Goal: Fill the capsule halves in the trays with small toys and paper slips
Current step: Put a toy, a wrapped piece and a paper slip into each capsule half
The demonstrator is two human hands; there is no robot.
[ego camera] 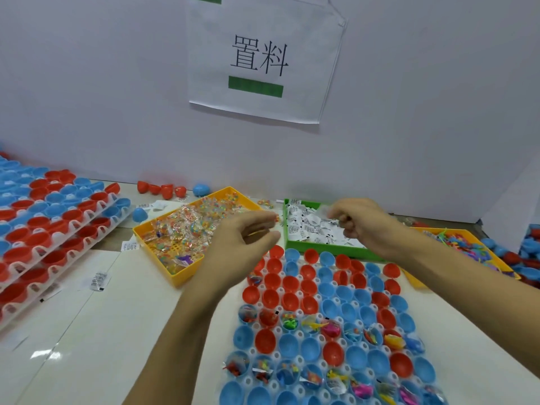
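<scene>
A white capsule tray [297, 333] holds red and blue capsule halves. Two of its rows have toys and slips in them; the rest are bare. My left hand [242, 241] hovers between the yellow tray [175, 280] of wrapped small toys [187, 226] and the capsule tray. Its fingers are loosely curved, with nothing plainly between them. My right hand [361, 222] is over the green tray [321, 249] of paper slips [309, 226], fingers curled and pinching blurred white slips.
A second yellow tray [415, 280] with colourful plastic toys sits at the right. Stacked trays of capsule halves [43, 229] fill the left. Loose red halves [160, 188] and a blue capsule [201, 190] lie by the wall. Stray slips [98, 280] lie on the table.
</scene>
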